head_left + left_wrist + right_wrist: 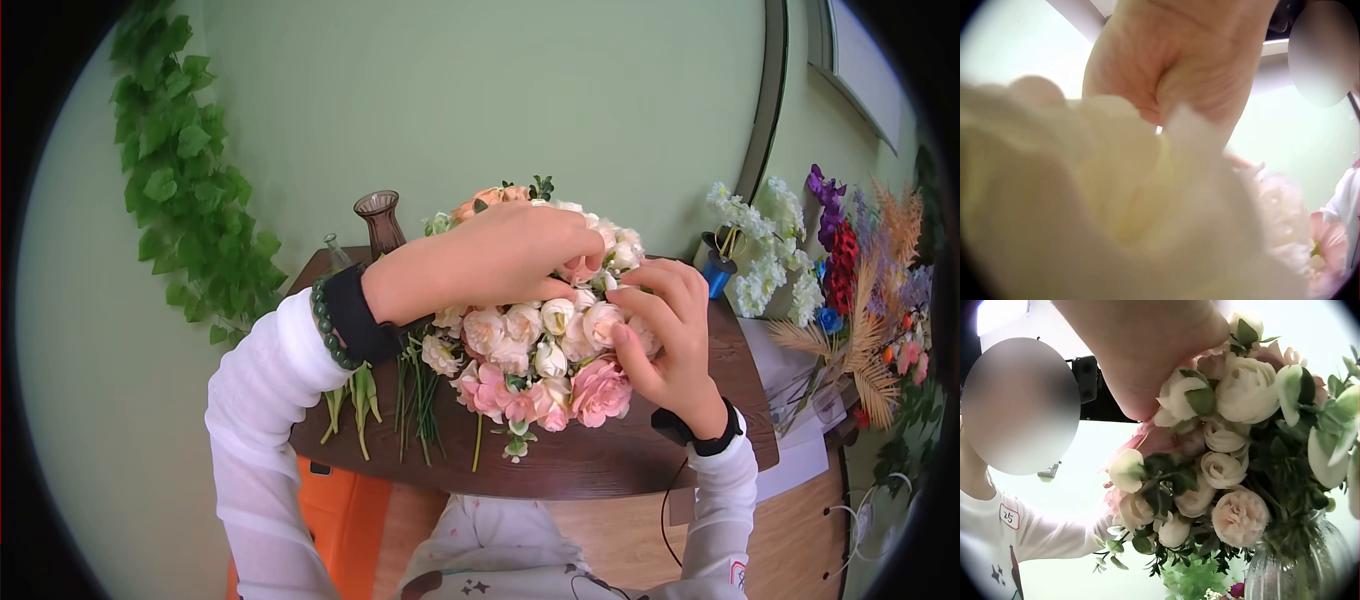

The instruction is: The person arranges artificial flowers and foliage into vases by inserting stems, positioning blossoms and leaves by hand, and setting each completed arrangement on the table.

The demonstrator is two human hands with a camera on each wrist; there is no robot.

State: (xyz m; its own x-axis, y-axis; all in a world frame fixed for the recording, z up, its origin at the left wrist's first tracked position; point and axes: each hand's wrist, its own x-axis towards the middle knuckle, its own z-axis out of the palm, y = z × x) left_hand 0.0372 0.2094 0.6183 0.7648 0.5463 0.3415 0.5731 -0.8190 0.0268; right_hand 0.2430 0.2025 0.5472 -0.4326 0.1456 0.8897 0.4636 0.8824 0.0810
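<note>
A full bouquet of white, cream and pink flowers stands over the dark table. In the right wrist view its stems go down into a ribbed clear glass vase. My left hand reaches across the top from the left, fingers bent down among the blooms; I cannot tell whether they pinch a flower. A white flower fills the left wrist view, close under the hand. My right hand curves loosely at the bouquet's right side, thumb and fingers spread beside a pale rose.
A brown glass vase and a small clear bottle stand at the back left. Cut green stems lie along the table's left front. At right are a blue pot and many coloured flowers. An orange case sits below.
</note>
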